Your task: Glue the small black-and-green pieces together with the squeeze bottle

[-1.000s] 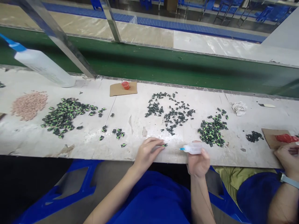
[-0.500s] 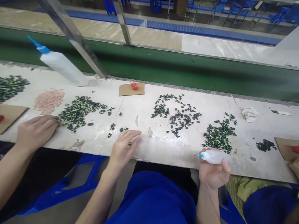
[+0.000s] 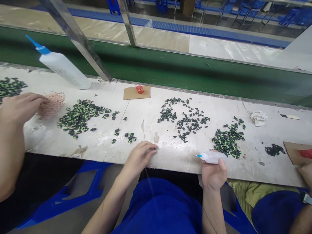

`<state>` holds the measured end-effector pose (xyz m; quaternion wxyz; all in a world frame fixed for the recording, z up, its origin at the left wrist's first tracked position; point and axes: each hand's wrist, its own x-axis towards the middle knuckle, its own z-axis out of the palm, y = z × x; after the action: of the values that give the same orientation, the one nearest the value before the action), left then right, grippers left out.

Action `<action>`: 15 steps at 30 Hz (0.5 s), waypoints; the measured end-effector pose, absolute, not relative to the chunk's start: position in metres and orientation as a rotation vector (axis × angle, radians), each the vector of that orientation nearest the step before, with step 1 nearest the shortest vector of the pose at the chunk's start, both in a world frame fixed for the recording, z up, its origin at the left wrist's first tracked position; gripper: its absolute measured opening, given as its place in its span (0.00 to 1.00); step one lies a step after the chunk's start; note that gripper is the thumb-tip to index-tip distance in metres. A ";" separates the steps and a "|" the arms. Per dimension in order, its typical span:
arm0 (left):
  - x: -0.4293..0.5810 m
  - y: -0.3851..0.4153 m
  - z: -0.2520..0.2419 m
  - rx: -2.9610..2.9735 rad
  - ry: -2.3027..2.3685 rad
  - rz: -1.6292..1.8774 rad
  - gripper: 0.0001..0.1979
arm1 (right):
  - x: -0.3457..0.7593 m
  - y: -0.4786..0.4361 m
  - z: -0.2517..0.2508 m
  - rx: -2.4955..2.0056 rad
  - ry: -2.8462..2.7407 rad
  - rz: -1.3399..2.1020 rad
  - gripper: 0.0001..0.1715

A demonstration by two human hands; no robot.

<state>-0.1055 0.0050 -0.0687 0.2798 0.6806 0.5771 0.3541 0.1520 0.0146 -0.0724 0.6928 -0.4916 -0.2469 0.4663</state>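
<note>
My right hand (image 3: 214, 174) is closed around a small translucent squeeze bottle (image 3: 212, 157). The bottle lies nearly level, its blue cap and thin needle tip pointing left. Low over the front of the white table, my left hand (image 3: 140, 156) has thumb and fingertips drawn together in a pinch; whatever is between them is too small or hidden to name. Just behind that hand lie a few small black-and-green pieces (image 3: 132, 137). A heap of black-and-green pieces (image 3: 228, 140) sits behind the bottle, and small black pieces (image 3: 191, 123) are scattered mid-table.
On the left, a co-worker's hand (image 3: 23, 105) reaches to a pile of pink bits (image 3: 54, 103). More black-and-green pieces (image 3: 79, 118), a large white bottle (image 3: 64, 70), a red cup (image 3: 139, 89) on cardboard and crumpled tissue (image 3: 258, 118) stand about. Another person sits at right.
My left hand has moved right, away from the loose pieces, its fingers drawing together. My right hand has brought the squeeze bottle leftward. The left co-worker's hand has shifted to the pink pile.
</note>
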 end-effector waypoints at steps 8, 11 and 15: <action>-0.055 0.009 -0.091 1.788 1.617 1.137 0.03 | 0.130 0.016 -0.082 -1.380 -0.740 0.985 0.17; -0.057 0.009 -0.093 1.816 1.609 1.166 0.07 | 0.125 0.018 -0.078 -1.436 -0.873 0.949 0.17; -0.058 0.009 -0.093 1.792 1.588 1.158 0.09 | 0.120 0.023 -0.073 -1.450 -0.997 0.940 0.15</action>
<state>-0.0583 0.0089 -0.0928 0.2385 0.6544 0.5799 0.4227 0.1201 0.0225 -0.0726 0.5424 -0.6106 -0.4200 0.3957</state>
